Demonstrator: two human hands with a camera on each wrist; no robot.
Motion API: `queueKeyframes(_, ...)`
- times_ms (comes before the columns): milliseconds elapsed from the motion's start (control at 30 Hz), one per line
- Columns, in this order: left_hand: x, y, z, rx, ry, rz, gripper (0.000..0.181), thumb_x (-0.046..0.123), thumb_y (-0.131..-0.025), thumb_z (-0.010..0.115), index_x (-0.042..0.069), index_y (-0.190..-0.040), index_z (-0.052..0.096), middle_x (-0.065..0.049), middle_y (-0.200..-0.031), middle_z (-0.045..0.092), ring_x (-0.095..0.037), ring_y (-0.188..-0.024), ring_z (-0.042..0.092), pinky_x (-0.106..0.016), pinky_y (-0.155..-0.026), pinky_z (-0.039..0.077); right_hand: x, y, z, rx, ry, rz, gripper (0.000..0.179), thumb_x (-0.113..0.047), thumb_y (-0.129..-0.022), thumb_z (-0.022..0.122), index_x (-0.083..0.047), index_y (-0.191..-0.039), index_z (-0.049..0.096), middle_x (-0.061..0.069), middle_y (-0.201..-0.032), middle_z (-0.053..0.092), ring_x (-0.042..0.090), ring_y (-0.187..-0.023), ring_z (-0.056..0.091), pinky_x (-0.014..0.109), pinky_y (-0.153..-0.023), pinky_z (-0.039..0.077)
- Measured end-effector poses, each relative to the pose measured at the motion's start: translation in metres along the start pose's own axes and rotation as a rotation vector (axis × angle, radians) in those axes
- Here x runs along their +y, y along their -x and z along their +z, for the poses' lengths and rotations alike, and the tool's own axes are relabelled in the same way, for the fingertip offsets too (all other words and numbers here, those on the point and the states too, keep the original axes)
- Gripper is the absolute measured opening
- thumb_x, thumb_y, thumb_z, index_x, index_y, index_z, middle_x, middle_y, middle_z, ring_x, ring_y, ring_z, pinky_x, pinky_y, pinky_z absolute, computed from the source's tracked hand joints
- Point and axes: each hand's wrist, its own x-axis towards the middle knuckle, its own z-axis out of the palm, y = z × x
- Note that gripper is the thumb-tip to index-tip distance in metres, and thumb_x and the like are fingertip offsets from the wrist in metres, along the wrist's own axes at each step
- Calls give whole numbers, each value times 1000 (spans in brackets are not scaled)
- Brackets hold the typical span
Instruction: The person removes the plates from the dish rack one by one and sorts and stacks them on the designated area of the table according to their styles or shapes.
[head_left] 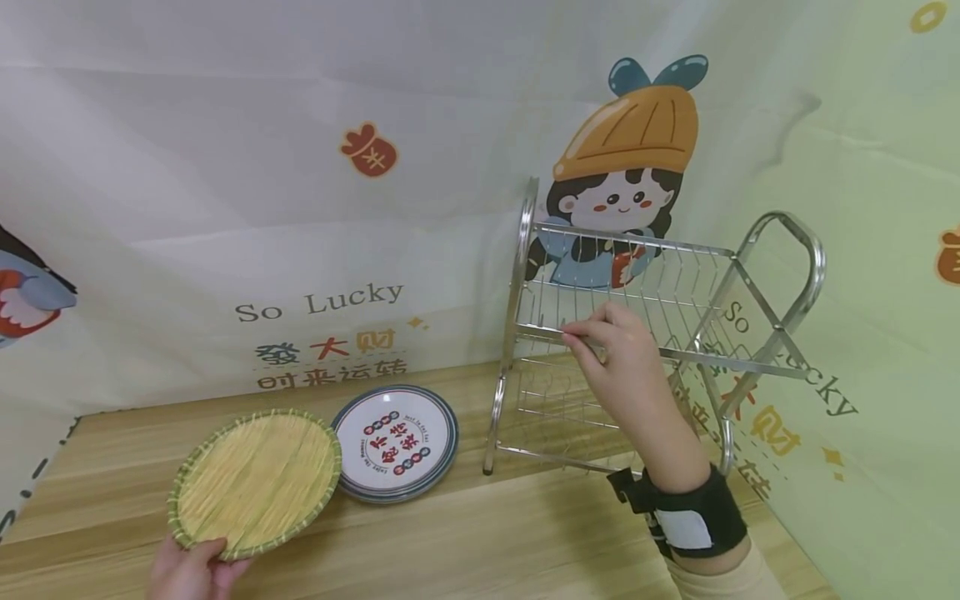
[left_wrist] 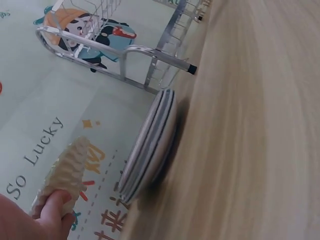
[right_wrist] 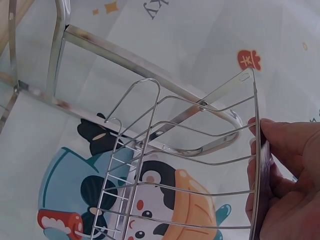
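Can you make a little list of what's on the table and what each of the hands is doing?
left hand: holds the near edge of the bamboo tray
right hand: grips the front rail of the rack
plates: stacked flat, between tray and rack, tray edge overlapping them
rack: metal, two tiers, no dishes in it
table: light wood
backdrop: cartoon cloth reading "So Lucky"

printed plates [head_left: 395, 443] stacked, perhaps three, on wooden table [head_left: 480, 533], cartoon backdrop [head_left: 225, 167]

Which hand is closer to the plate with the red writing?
Left. The left hand holds the woven tray right beside the plate; the right hand grips the metal rack farther away.
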Motion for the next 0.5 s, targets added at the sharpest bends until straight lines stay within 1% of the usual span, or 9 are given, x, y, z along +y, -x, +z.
queueKeyframes(67,3,-1,-5,174,-47,-108,68,-13,-86,22,36,-133,14,6,-82,62,-14,-78,62,-37,-77,48,-1,0,0,-3,1,6,11,-15,-77,67,-7,-85,69,-3,-73,46,13,-69,39,26,-59,34)
queueKeyframes(133,6,-3,-8,298,-68,-193,73,-10,-88,20,44,-134,2,9,-73,59,-12,-72,61,-36,-77,48,-1,0,-1,-4,5,11,12,-15,-77,67,-7,-85,69,-3,-74,46,13,-70,39,26,-59,34)
queueKeyframes(167,6,-4,-9,342,-54,-225,75,-9,-88,20,46,-134,-4,13,-81,59,-12,-70,61,-36,-78,48,-1,0,-1,-5,7,14,12,-16,-77,66,-7,-85,69,-3,-74,46,13,-70,39,26,-59,34)
queueKeyframes(200,6,-5,-10,366,-43,-243,76,-8,-89,21,49,-132,-7,10,-94,59,-13,-68,62,-37,-79,48,-1,0,-1,-4,9,17,12,-16,-77,67,-7,-85,69,-3,-74,46,13,-70,40,26,-59,35)
queueKeyframes(233,6,-5,-12,377,-51,-254,77,-7,-89,21,50,-131,-10,10,-93,59,-13,-67,62,-37,-79,48,-1,0,-1,-4,9,17,12,-16,-77,67,-7,-85,69,-3,-74,47,13,-70,40,26,-59,35)
queueKeyframes(367,0,-4,-17,420,-107,-247,75,-6,-90,22,43,-133,-15,10,-87,61,-12,-64,61,-34,-78,49,-1,0,-1,-5,7,19,12,-16,-78,66,-8,-85,69,-3,-74,47,14,-70,41,26,-59,34)
queueKeyframes(400,-2,-4,-17,439,-155,-230,74,-7,-89,23,38,-135,-15,7,-72,60,-11,-63,61,-33,-77,50,-1,0,-1,-6,7,18,12,-16,-78,66,-8,-85,69,-3,-74,47,15,-70,41,26,-59,34)
queueKeyframes(433,-3,-4,-18,454,-206,-212,73,-8,-89,24,33,-136,-14,11,-60,54,-10,-63,61,-32,-75,50,-1,0,-1,-7,6,17,12,-16,-78,66,-8,-85,69,-3,-74,47,15,-70,41,26,-59,34)
queueKeyframes(500,-4,-5,-21,482,-200,-203,73,-7,-89,24,34,-136,-14,11,-59,53,-10,-62,61,-33,-74,51,-1,0,0,-7,8,18,11,-16,-78,66,-8,-85,69,-3,-74,46,16,-70,41,26,-59,34)
